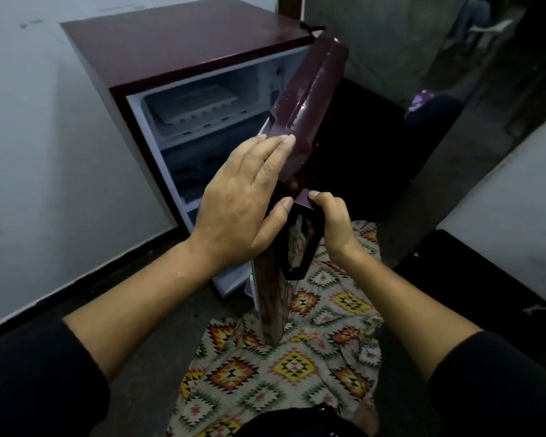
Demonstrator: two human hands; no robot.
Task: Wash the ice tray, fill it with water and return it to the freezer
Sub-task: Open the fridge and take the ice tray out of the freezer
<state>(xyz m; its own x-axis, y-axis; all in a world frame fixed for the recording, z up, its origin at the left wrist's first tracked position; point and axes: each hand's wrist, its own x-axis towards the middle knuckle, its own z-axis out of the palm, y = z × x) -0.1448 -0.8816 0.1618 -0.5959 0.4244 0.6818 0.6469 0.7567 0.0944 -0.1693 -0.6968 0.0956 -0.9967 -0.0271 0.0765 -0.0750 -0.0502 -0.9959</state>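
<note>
A small maroon fridge (pixel 183 45) stands against the wall with its door (pixel 309 99) swung open toward me. In the freezer compartment (pixel 249 80) at the top lies a pale ice tray (pixel 196 105). My left hand (pixel 243 200) rests flat with straight fingers against the door's edge. My right hand (pixel 331 225) grips the dark door handle (pixel 300 244), fingers curled around its top.
A patterned cloth (pixel 297 367) covers the floor under the door. A white wall (pixel 44 152) runs along the left. A pale counter or slab (pixel 511 216) stands at the right, with a dark gap behind the door.
</note>
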